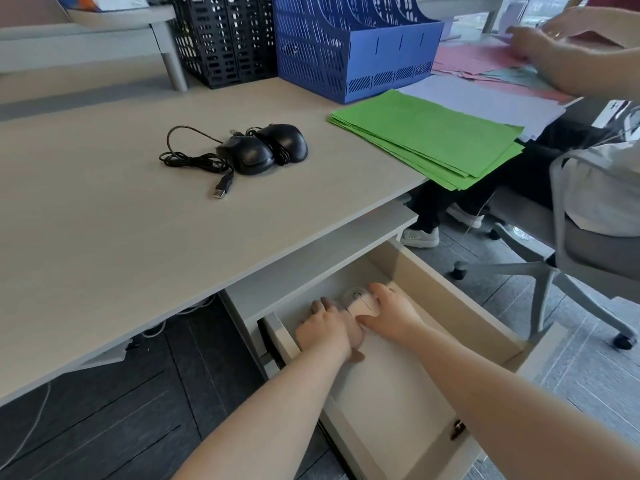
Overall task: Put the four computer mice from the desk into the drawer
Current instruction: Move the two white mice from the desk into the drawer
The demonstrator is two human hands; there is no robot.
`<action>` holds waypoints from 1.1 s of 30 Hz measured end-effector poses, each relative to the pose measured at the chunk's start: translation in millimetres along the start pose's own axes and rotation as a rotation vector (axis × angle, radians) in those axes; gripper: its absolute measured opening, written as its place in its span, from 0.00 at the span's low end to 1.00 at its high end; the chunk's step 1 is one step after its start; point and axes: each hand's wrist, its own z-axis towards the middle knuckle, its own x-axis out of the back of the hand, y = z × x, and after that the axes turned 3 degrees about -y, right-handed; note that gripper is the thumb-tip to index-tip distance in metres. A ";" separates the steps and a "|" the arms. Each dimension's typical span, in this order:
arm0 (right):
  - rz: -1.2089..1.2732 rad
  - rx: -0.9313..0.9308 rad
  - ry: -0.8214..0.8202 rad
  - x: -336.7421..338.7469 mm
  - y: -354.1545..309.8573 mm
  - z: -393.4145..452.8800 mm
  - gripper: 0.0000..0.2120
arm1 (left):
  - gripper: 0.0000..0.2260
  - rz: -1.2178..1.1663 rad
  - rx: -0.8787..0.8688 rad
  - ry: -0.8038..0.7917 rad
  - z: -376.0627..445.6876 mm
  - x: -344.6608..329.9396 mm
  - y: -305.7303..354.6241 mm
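Observation:
Two black wired mice lie side by side mid-desk, the nearer mouse (pixel 247 155) and the farther mouse (pixel 285 140), with their cables (pixel 194 161) looped to the left and a USB plug at the front. Below the desk's right end the drawer (pixel 453 299) stands pulled out. At its back lie a pale pink mouse (pixel 362 305) and, just behind it, a white-grey mouse (pixel 354 294). My right hand (pixel 391 315) holds the pink mouse between fingers and thumb. Touching its left side, my left hand (pixel 327 329) lies palm down; anything under that palm is hidden.
A stack of green paper (pixel 426 136) overhangs the desk's right edge. A blue file rack (pixel 349 43) and a black crate (pixel 221 36) stand at the back. Another person sits to the right on a grey swivel chair (pixel 571 258), arms over coloured papers. The drawer front carries a small lock (pixel 457 429).

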 end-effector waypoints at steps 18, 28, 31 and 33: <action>-0.008 -0.018 0.408 71.9 -39.0 -51.4 0.19 | 0.05 0.119 -0.246 0.298 -81.3 94.6 6.2; -0.065 0.252 0.614 101.3 -118.8 -67.5 0.16 | 0.09 -0.068 -0.273 0.639 -97.9 167.3 -26.3; -0.108 0.323 0.604 107.8 -140.9 -53.5 0.14 | 0.13 -0.039 -0.220 0.657 -79.7 179.5 -42.0; -0.125 0.311 0.557 112.3 -153.6 -38.5 0.17 | 0.15 -0.042 -0.190 0.678 -63.3 187.3 -49.8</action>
